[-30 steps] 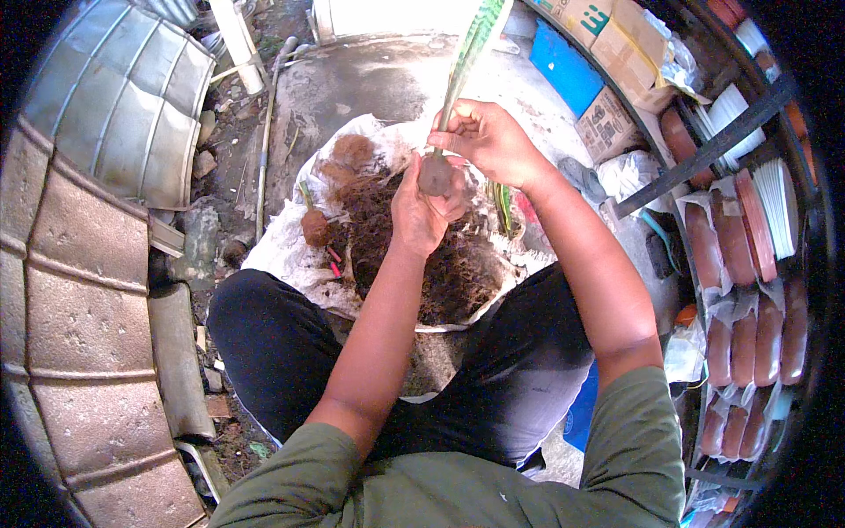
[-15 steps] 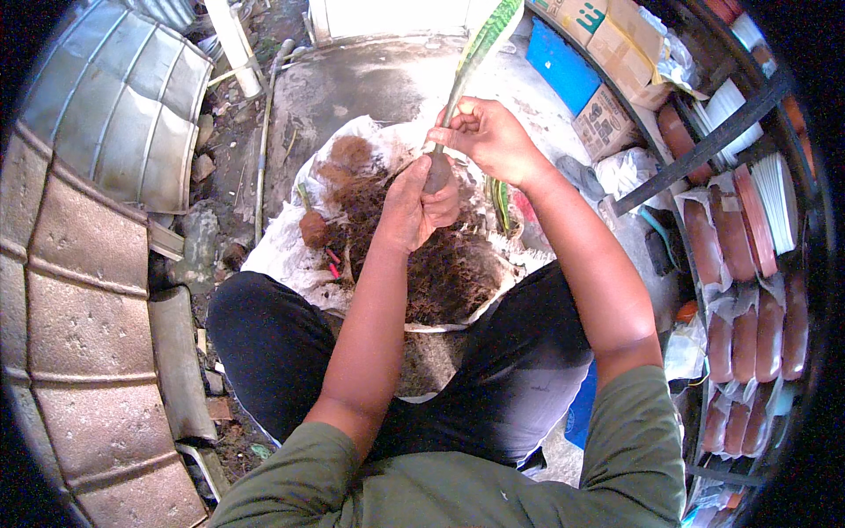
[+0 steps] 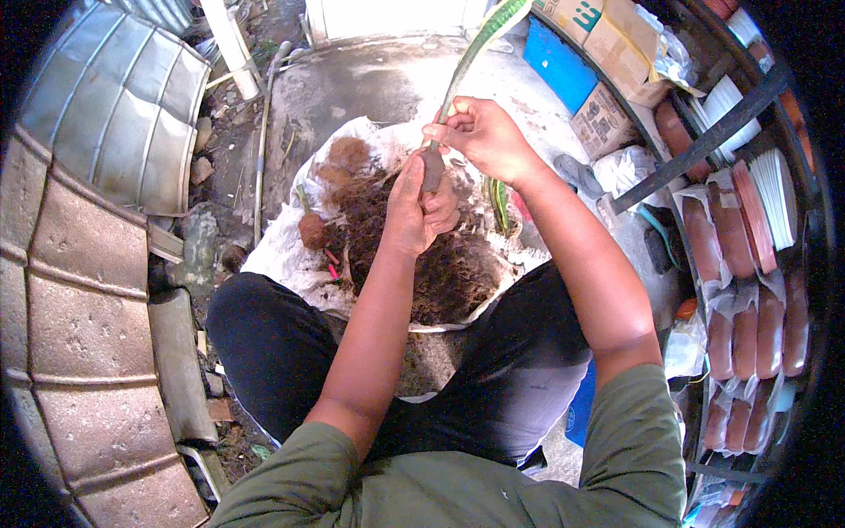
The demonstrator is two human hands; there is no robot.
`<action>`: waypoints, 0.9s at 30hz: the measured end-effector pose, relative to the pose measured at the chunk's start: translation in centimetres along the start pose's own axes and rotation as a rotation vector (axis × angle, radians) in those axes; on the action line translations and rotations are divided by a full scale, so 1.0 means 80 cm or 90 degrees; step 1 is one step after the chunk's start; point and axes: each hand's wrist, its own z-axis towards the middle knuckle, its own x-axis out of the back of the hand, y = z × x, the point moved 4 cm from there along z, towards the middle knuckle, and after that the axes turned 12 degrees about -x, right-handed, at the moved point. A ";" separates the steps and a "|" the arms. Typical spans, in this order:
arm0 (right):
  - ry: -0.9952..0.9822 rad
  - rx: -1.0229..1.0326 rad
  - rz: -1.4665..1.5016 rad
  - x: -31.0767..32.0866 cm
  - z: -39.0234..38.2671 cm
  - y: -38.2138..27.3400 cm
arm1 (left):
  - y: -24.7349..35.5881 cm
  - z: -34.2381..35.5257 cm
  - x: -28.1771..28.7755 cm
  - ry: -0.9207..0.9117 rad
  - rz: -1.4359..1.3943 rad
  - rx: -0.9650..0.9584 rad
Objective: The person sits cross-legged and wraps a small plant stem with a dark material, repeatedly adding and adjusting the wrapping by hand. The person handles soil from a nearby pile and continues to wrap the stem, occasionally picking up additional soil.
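Here, at upper centre, a green plant [image 3: 465, 66] leans rightward, its grey root lump [image 3: 432, 169] wrapped by the left hand's [image 3: 421, 211] curled fingers; the right hand's [image 3: 489, 141] fingers pinch it just above. Below, dark fibre [image 3: 458, 277] covers a white sack [image 3: 280, 236].

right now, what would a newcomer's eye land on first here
Probably the long green leaf slanting to the top edge, its lumpy base in the left hand, the right hand pinching just above. Below, a brown fibre heap lies on white sheeting; wrapped brown stacks line the right.
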 end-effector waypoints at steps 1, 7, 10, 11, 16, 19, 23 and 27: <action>-0.002 0.006 0.008 -0.002 0.000 -0.003 | 0.001 0.000 0.003 0.012 0.029 -0.007; 0.028 -0.018 -0.045 -0.003 -0.004 -0.005 | 0.001 0.001 0.015 0.012 0.117 -0.032; 0.034 -0.009 -0.067 -0.004 -0.002 -0.004 | 0.001 0.001 0.015 0.018 0.129 -0.039; 0.026 -0.018 -0.054 -0.005 -0.003 -0.006 | 0.002 0.001 0.017 0.008 0.112 -0.031; 0.036 -0.020 -0.056 -0.002 -0.004 -0.009 | -0.002 0.003 0.011 0.048 -0.030 0.012; 0.019 -0.016 -0.004 -0.005 -0.006 -0.012 | -0.004 0.007 0.023 0.108 -0.050 -0.072; 0.051 -0.038 -0.096 -0.005 -0.008 -0.016 | 0.000 0.012 0.020 0.127 0.103 -0.240; 0.029 -0.082 -0.129 -0.010 -0.008 -0.017 | 0.006 0.012 0.013 0.200 0.214 -0.274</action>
